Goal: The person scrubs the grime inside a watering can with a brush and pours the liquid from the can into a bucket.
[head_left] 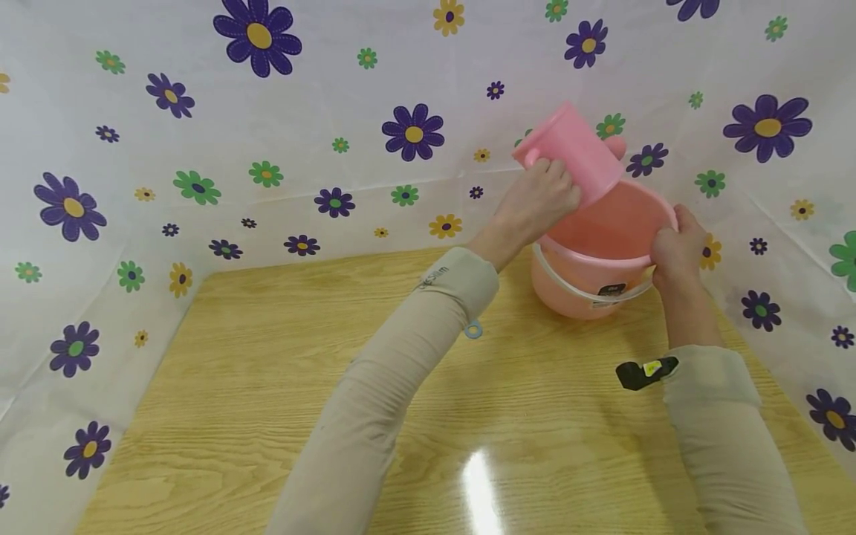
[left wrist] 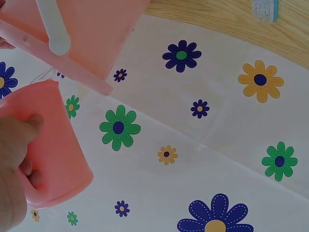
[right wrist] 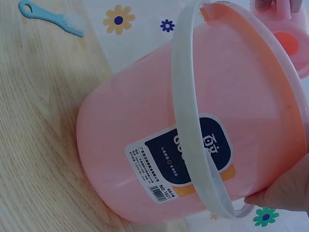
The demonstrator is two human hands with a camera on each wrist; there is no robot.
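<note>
My left hand (head_left: 545,189) grips the handle of a pink watering can (head_left: 578,152), which is tilted over a bucket's mouth. Its flared end points up and left, and a rounded pink piece sticks out on its far side. In the left wrist view, my fingers curl through the handle of the can (left wrist: 58,145). My right hand (head_left: 678,245) holds the right rim of the pink bucket (head_left: 588,286), the thumb near the white bail handle (right wrist: 186,92). The bucket leans on the table, its label (right wrist: 183,159) facing me. What lies inside it cannot be seen.
A small brush (right wrist: 53,19) with a light blue handle and white bristles lies on the table left of the bucket; my left sleeve covers most of it in the head view. A white flowered sheet (head_left: 301,148) rises behind and beside the wood-grain table (head_left: 267,371).
</note>
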